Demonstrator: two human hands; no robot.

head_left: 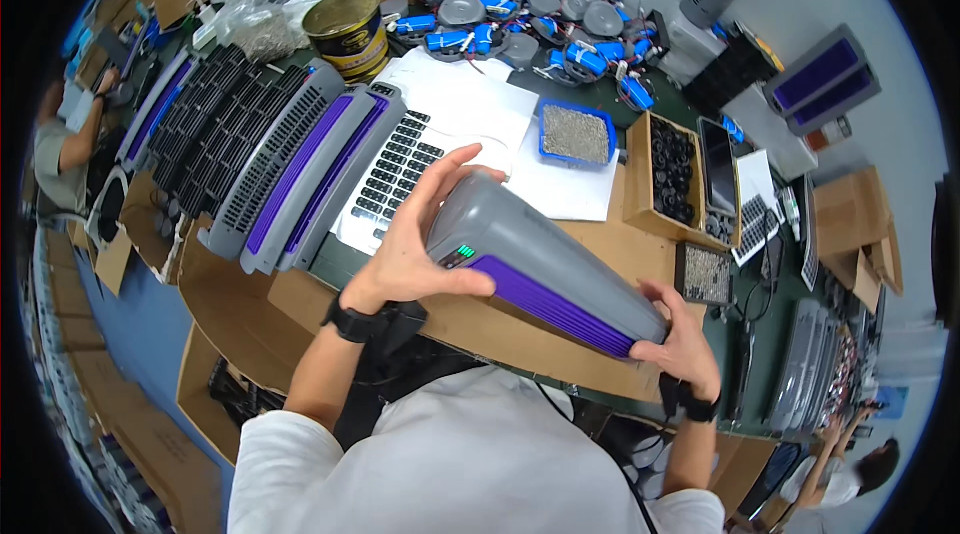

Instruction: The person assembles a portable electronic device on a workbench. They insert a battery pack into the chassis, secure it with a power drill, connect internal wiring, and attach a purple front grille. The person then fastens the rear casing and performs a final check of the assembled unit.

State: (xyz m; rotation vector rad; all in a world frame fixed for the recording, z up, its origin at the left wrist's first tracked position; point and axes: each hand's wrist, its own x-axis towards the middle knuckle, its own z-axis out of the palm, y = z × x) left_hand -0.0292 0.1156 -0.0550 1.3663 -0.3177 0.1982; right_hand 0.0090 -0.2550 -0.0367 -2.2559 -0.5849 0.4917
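Note:
Between both hands I hold a long grey housing [545,244] with a ribbed purple panel along its near side and small green lights near its left end. My left hand [415,239] grips the wider left end, thumb in front and fingers over the top. Around the narrower right end, my right hand [680,334] is closed with the thumb underneath. The housing is tilted, its left end farther up the view, above a cardboard sheet [590,374] on the table. Behind it lie white sheets of dark stick-on pieces [395,174].
Several grey and purple housings [300,154] stand at the left. A blue tray of small parts [575,134], a box of black parts [670,169] and a yellow-black can [347,34] stand behind. Blue-wrapped battery packs [590,59] pile at the back. Two other people are at the edges.

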